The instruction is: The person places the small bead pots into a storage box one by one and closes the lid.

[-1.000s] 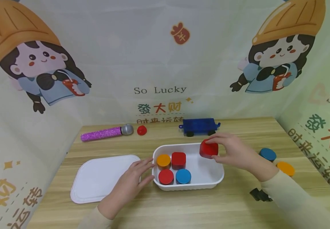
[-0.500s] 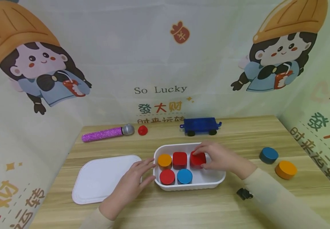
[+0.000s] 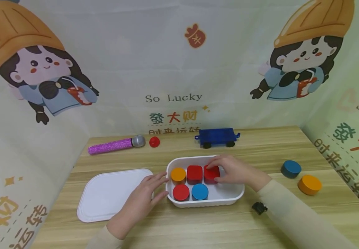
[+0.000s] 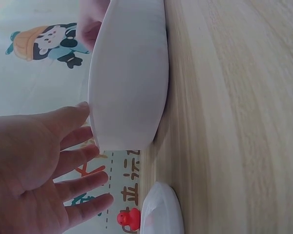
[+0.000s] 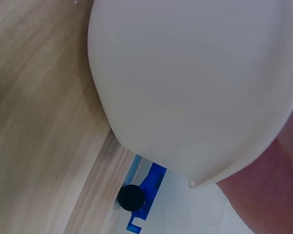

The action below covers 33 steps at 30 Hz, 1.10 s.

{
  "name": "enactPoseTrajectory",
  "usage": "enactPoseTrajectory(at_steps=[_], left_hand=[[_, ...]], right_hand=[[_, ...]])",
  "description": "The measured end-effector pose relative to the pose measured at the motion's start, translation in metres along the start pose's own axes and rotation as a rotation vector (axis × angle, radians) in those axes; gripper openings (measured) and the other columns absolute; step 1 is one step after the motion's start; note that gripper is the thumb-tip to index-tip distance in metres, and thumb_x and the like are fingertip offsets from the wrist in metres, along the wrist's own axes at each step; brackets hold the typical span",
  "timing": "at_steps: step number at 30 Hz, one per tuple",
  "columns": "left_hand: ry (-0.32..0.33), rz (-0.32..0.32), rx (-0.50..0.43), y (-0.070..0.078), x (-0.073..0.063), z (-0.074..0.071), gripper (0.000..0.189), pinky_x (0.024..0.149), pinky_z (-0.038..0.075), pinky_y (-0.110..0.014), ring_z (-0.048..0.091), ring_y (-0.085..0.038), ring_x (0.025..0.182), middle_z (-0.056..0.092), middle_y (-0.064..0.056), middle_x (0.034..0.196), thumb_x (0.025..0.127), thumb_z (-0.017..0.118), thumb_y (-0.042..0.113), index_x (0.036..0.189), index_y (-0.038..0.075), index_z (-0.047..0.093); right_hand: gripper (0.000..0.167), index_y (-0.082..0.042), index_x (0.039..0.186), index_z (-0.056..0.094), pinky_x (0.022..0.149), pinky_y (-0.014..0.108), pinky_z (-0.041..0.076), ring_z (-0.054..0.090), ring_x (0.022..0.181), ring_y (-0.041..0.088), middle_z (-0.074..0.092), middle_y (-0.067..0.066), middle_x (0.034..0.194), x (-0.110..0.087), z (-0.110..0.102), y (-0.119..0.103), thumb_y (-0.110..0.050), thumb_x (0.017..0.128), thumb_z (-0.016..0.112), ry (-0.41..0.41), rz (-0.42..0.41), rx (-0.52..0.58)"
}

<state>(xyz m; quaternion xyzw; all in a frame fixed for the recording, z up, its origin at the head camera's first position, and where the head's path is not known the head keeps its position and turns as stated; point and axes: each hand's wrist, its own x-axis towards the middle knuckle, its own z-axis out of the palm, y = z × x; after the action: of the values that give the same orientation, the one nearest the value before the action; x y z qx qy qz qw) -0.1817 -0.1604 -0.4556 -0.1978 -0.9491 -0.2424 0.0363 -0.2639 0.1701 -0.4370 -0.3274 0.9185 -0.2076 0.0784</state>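
Observation:
A white plastic box (image 3: 226, 193) stands mid-table with several colored blocks in it. My right hand (image 3: 233, 170) reaches over its back right rim and pinches a red rounded-square block (image 3: 211, 174) inside. Left of that block sits a second red square block (image 3: 194, 174), then an orange round block (image 3: 178, 175). Along the front lie a red round block (image 3: 181, 192) and a blue round block (image 3: 199, 191). My left hand (image 3: 140, 193), fingers extended, touches the box's left end; in the left wrist view its thumb meets the rim. The box wall hides my right fingertips in the right wrist view.
A white lid (image 3: 110, 195) lies left of the box. Behind are a purple glitter microphone (image 3: 115, 145), a small red toy (image 3: 154, 141) and a blue wheeled toy wagon (image 3: 217, 137). To the right lie a blue round block (image 3: 290, 168), an orange one (image 3: 310, 184) and a black piece (image 3: 259, 208).
My right hand has lowered the red square block from above the box's right end and moved it left, beside the other red square block. The left hand has stayed at the box.

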Motion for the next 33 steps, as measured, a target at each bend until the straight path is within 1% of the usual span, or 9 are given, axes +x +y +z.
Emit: enactPoseTrajectory(at_steps=[3,7,11,16,19,22,26,30,33], left_hand=[[-0.003,-0.002,-0.005,-0.001,-0.002,-0.001,0.044,0.116,0.047,-0.051,0.052,-0.03,0.14,0.057,-0.005,0.153,0.095,0.076,0.028,0.136,0.014,0.068],[-0.003,0.002,-0.017,-0.001,-0.001,0.001,0.044,0.116,0.047,-0.052,0.052,-0.03,0.139,0.057,-0.005,0.153,0.095,0.076,0.027,0.136,0.013,0.068],[0.003,0.003,-0.013,-0.001,-0.002,0.002,0.044,0.117,0.046,-0.051,0.053,-0.03,0.139,0.058,-0.005,0.152,0.095,0.076,0.028,0.136,0.013,0.069],[0.013,0.017,0.0,-0.002,-0.002,0.001,0.043,0.116,0.048,-0.05,0.054,-0.03,0.138,0.058,-0.005,0.152,0.095,0.076,0.027,0.135,0.013,0.069],[0.016,0.018,-0.001,-0.003,-0.002,0.0,0.044,0.116,0.047,-0.051,0.053,-0.031,0.139,0.058,-0.005,0.152,0.095,0.076,0.027,0.135,0.013,0.069],[0.009,0.018,-0.011,-0.003,-0.002,-0.001,0.044,0.117,0.046,-0.052,0.052,-0.031,0.14,0.057,-0.006,0.153,0.095,0.076,0.026,0.136,0.013,0.068],[-0.003,0.023,-0.013,-0.003,-0.001,-0.001,0.044,0.118,0.045,-0.052,0.052,-0.031,0.14,0.057,-0.006,0.153,0.096,0.075,0.026,0.137,0.013,0.068],[-0.005,0.021,-0.011,-0.002,0.0,-0.001,0.044,0.117,0.046,-0.052,0.052,-0.031,0.14,0.057,-0.007,0.153,0.095,0.076,0.026,0.136,0.013,0.068],[-0.004,0.02,-0.01,-0.002,0.0,-0.001,0.044,0.117,0.046,-0.051,0.052,-0.031,0.14,0.057,-0.006,0.153,0.095,0.076,0.026,0.136,0.012,0.068]], right_hand=[[0.04,-0.012,0.125,0.074,0.108,0.049,0.055,0.061,0.128,0.031,0.067,0.009,0.137,0.0,0.0,-0.002,-0.014,0.086,0.083,0.01,0.0,0.014],[0.04,-0.011,0.126,0.073,0.109,0.053,0.054,0.06,0.13,0.034,0.065,0.012,0.139,-0.009,-0.004,-0.002,-0.015,0.087,0.083,0.049,0.015,0.006],[0.037,-0.011,0.125,0.073,0.108,0.056,0.053,0.059,0.131,0.037,0.064,0.013,0.139,-0.026,-0.01,0.0,-0.015,0.089,0.081,0.102,0.049,-0.007],[0.029,-0.011,0.12,0.074,0.105,0.058,0.055,0.06,0.129,0.04,0.065,0.015,0.137,-0.051,-0.024,0.01,-0.013,0.091,0.078,0.178,0.091,0.034],[0.027,-0.01,0.121,0.074,0.102,0.059,0.056,0.06,0.128,0.042,0.065,0.016,0.136,-0.065,-0.034,0.024,-0.011,0.093,0.076,0.219,0.107,0.037],[0.027,-0.007,0.121,0.072,0.102,0.06,0.055,0.061,0.126,0.043,0.067,0.018,0.133,-0.08,-0.044,0.042,-0.01,0.094,0.074,0.259,0.13,0.001],[0.025,-0.001,0.116,0.072,0.097,0.061,0.056,0.065,0.117,0.045,0.069,0.023,0.126,-0.098,-0.053,0.069,-0.006,0.092,0.074,0.295,0.15,-0.047],[0.025,0.0,0.114,0.073,0.091,0.061,0.058,0.066,0.11,0.046,0.069,0.026,0.124,-0.118,-0.059,0.092,-0.004,0.09,0.077,0.307,0.162,-0.071],[0.028,0.001,0.115,0.072,0.09,0.062,0.057,0.066,0.109,0.047,0.069,0.026,0.124,-0.13,-0.062,0.105,-0.007,0.089,0.079,0.299,0.199,-0.092]])
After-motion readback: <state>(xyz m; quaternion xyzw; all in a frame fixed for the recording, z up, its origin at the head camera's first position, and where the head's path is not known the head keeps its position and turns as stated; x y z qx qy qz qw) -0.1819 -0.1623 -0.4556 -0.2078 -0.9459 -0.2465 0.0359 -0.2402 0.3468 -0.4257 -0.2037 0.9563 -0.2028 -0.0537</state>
